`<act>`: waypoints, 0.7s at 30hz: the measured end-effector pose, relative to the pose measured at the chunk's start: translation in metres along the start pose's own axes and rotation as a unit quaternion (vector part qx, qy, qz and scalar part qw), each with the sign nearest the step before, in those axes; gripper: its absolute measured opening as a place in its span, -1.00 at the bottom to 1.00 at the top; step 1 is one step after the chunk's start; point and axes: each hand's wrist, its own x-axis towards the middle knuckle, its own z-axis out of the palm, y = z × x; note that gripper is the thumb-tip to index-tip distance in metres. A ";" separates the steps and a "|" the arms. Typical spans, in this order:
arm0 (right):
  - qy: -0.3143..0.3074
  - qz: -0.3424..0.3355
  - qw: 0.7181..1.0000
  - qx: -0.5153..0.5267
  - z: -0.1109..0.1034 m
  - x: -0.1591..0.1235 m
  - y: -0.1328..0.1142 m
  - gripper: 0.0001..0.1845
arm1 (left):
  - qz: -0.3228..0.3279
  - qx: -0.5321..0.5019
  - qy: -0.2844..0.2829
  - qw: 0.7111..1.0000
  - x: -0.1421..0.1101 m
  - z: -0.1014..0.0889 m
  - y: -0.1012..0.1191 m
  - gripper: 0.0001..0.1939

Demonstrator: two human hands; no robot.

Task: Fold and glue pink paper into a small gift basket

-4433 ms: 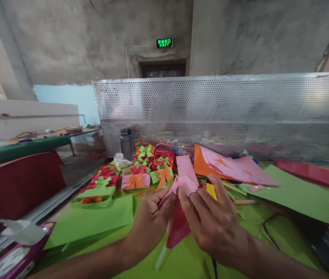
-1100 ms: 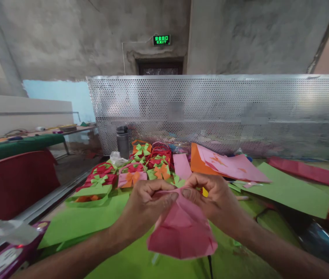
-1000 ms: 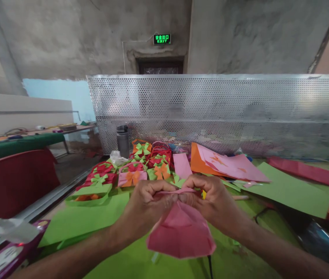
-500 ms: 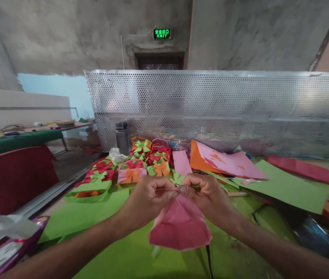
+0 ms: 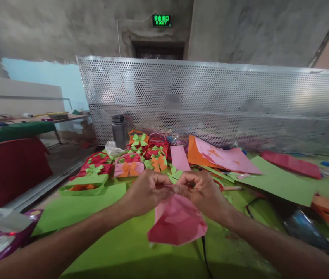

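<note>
A folded pink paper bag (image 5: 178, 223) hangs above the green table, its wide end towards me. At its narrow far edge my left hand (image 5: 149, 192) pinches the paper between thumb and fingers. My right hand (image 5: 199, 193) pinches the same edge just beside it, and the two thumbs nearly touch. The fingertips cover the edge, so any fold there is hidden. Just beyond my hands lies a light green paper bow (image 5: 175, 174). Several small paper bags with bows, among them a pink one with an orange bow (image 5: 128, 169), stand at the back left.
Green sheets (image 5: 94, 211) lie left, and pink and orange sheets (image 5: 225, 155) lie back right. A dark bottle (image 5: 119, 131) stands by the perforated metal screen (image 5: 211, 100). A phone-like dark device (image 5: 306, 228) is at right, a purple device (image 5: 4, 244) at left. A black cable (image 5: 206, 255) runs near the front.
Both hands keep their pinch on the pink paper bag, which has shifted and tilted slightly. The whole view has moved a little, so the background sits higher.
</note>
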 end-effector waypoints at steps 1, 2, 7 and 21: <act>-0.009 0.011 1.000 0.007 -0.001 0.001 0.001 -0.77 | 0.005 0.006 0.007 1.000 0.000 0.000 0.000 -0.78; -0.018 0.021 1.000 0.014 -0.002 0.001 0.001 -0.79 | 0.009 0.011 0.014 1.000 0.000 0.000 0.000 -0.78; -0.015 0.034 0.999 0.003 -0.009 0.007 0.006 -0.74 | 0.023 0.045 0.053 0.997 0.002 -0.005 0.000 -0.75; 0.083 -0.132 0.966 -0.207 -0.008 0.003 0.005 -0.67 | 0.100 0.163 0.126 0.974 0.000 -0.001 -0.003 -0.77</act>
